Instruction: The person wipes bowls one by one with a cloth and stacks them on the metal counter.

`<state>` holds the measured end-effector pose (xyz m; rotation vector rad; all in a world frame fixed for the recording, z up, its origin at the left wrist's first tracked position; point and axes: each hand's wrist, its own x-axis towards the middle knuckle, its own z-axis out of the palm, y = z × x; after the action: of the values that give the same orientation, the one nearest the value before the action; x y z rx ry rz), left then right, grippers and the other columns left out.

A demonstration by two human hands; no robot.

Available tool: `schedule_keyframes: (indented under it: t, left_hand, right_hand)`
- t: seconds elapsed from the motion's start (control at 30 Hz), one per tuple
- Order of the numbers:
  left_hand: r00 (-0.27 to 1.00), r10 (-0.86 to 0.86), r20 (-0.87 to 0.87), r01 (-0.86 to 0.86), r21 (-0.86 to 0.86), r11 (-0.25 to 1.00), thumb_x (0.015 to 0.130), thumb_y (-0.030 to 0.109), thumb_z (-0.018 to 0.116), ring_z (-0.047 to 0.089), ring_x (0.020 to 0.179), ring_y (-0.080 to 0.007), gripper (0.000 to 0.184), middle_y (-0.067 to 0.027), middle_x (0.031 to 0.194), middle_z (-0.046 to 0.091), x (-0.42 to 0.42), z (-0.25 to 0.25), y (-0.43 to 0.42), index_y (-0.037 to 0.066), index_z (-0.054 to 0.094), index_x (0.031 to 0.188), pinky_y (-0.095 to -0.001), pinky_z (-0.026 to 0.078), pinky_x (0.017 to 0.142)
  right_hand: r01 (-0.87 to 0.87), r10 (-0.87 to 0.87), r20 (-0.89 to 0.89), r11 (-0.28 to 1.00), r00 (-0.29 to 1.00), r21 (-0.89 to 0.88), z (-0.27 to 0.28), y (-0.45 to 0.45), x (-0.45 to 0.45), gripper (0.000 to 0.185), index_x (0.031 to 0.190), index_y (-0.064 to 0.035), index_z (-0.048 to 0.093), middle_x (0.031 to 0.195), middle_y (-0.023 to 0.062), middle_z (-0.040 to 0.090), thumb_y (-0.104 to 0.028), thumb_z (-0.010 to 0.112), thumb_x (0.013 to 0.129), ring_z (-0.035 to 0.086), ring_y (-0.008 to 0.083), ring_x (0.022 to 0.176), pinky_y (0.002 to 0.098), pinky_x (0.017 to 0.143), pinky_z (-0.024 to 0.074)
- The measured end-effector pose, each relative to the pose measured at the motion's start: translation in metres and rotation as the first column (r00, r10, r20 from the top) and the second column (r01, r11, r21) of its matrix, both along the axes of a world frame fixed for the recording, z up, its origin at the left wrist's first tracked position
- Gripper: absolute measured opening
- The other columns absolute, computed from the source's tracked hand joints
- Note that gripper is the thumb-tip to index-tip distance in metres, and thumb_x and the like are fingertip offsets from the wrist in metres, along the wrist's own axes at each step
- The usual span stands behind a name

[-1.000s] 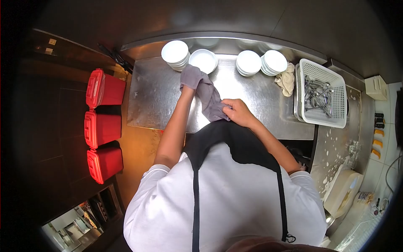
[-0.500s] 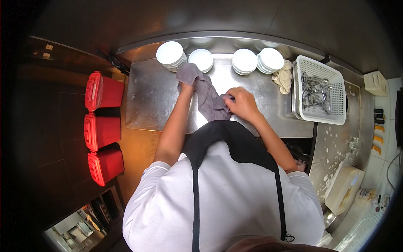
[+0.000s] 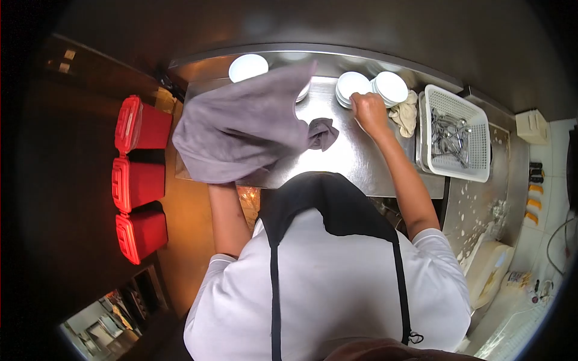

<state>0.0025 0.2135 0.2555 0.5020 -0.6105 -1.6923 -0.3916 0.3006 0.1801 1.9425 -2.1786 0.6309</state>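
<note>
A wide grey-purple cloth (image 3: 241, 126) is spread out in the air over the left part of the steel counter. It hides my left hand; only the forearm shows below it. A smaller crumpled piece of grey cloth (image 3: 323, 134) shows at its right edge. My right hand (image 3: 369, 111), fingers closed, is at the front edge of a stack of white bowls (image 3: 353, 84). Whether the fingers grip a bowl cannot be made out. Another white stack (image 3: 391, 88) stands just right of it. Behind the cloth a white bowl (image 3: 248, 67) shows.
A cream cloth (image 3: 405, 114) lies beside the right stack. The white basket (image 3: 477, 162) with metal cutlery stands at the counter's right, near a wet steel surface (image 3: 462, 210). Three red lidded bins stand at the left, the nearest a red bin (image 3: 147, 231).
The grey cloth has opened out and moved left, covering my left hand and part of the left bowls. My right hand has left the cloth and moved up and right to the bowl stacks.
</note>
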Motion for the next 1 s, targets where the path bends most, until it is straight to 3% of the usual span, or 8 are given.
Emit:
schedule_keyframes:
  t: [0.17,0.37,0.57,0.67,0.73,0.8,0.83,1.0]
  left_hand:
    - [0.986,-0.025,0.164,0.031,-0.032,0.999,0.092,0.030,0.062,0.059,0.124,-0.0293,0.057,-0.0156,0.137,0.059,-0.036,0.012,0.018,0.003,0.051,0.141,-0.0393,0.046,0.107]
    - [0.947,0.052,0.317,0.028,-0.243,0.970,0.092,0.028,0.063,0.058,0.123,-0.0287,0.056,-0.0154,0.137,0.058,-0.021,0.066,0.047,0.003,0.051,0.140,-0.0390,0.046,0.105]
    - [0.823,0.187,0.537,0.060,-0.409,0.911,0.091,0.026,0.064,0.057,0.123,-0.0282,0.055,-0.0152,0.137,0.057,-0.057,0.076,0.023,0.004,0.051,0.139,-0.0388,0.047,0.104]
    - [0.799,0.226,0.557,0.059,-0.446,0.893,0.091,0.025,0.065,0.057,0.123,-0.0279,0.054,-0.0151,0.137,0.057,-0.057,0.077,0.034,0.004,0.051,0.139,-0.0386,0.047,0.104]
    - [0.805,0.234,0.545,0.045,-0.450,0.892,0.091,0.025,0.065,0.057,0.123,-0.0277,0.054,-0.0150,0.137,0.057,-0.041,0.082,0.046,0.004,0.051,0.139,-0.0386,0.047,0.103]
    - [0.799,0.245,0.549,0.038,-0.453,0.891,0.091,0.024,0.065,0.056,0.123,-0.0275,0.054,-0.0149,0.137,0.056,-0.023,0.085,0.056,0.004,0.051,0.138,-0.0385,0.047,0.103]
    - [0.785,0.250,0.567,0.040,-0.449,0.893,0.091,0.024,0.065,0.056,0.123,-0.0274,0.053,-0.0149,0.137,0.056,-0.016,0.083,0.056,0.004,0.051,0.138,-0.0384,0.047,0.102]
    - [0.545,0.265,0.796,0.249,-0.455,0.855,0.090,0.023,0.066,0.056,0.122,-0.0269,0.053,-0.0147,0.138,0.056,-0.020,0.067,0.070,0.004,0.050,0.137,-0.0382,0.047,0.101]
  right_hand:
    - [-0.086,0.100,-0.092,0.985,0.991,0.147,0.004,0.001,-0.001,0.013,0.085,-0.0057,0.071,0.075,0.0202,0.070,-0.017,0.067,0.089,0.070,0.0338,0.077,0.0551,0.100,0.0472]
    - [-0.130,0.137,-0.078,0.988,0.988,0.087,-0.005,-0.004,-0.009,0.010,0.079,-0.0060,0.068,0.072,0.0217,0.068,-0.009,0.062,0.087,0.069,0.0357,0.069,0.0505,0.086,0.0524]
    - [0.106,-0.087,0.309,0.993,0.947,-0.046,-0.015,-0.013,-0.005,0.018,0.098,-0.0007,0.071,0.075,0.0168,0.070,-0.017,0.064,0.096,0.069,0.0338,0.075,0.0410,0.075,0.0526]
    - [0.246,-0.153,0.755,0.969,0.638,-0.012,-0.030,-0.020,-0.020,0.024,0.102,0.0003,0.072,0.080,0.0086,0.073,-0.021,0.061,0.101,0.072,0.0237,0.084,0.0383,0.072,0.0523]
    - [0.267,-0.021,0.995,0.964,0.102,-0.007,-0.034,-0.017,-0.029,0.021,0.108,0.0001,0.068,0.098,0.0061,0.072,-0.019,0.059,0.103,0.071,0.0197,0.098,0.0377,0.082,0.0571]
    - [0.292,0.150,0.907,0.956,-0.393,-0.031,-0.014,-0.009,-0.029,0.021,0.114,-0.0001,0.064,0.106,0.0094,0.071,-0.017,0.059,0.103,0.071,0.0216,0.102,0.0391,0.090,0.0588]
    - [0.304,0.195,0.874,0.951,-0.445,-0.057,-0.006,-0.007,-0.026,0.023,0.118,-0.0005,0.060,0.113,0.0121,0.068,-0.018,0.059,0.103,0.070,0.0235,0.104,0.0413,0.098,0.0578]
    - [0.378,0.253,0.855,0.923,-0.454,-0.072,0.012,-0.011,-0.014,0.021,0.116,-0.0011,0.062,0.108,0.0094,0.069,-0.018,0.058,0.103,0.069,0.0208,0.099,0.0367,0.092,0.0576]
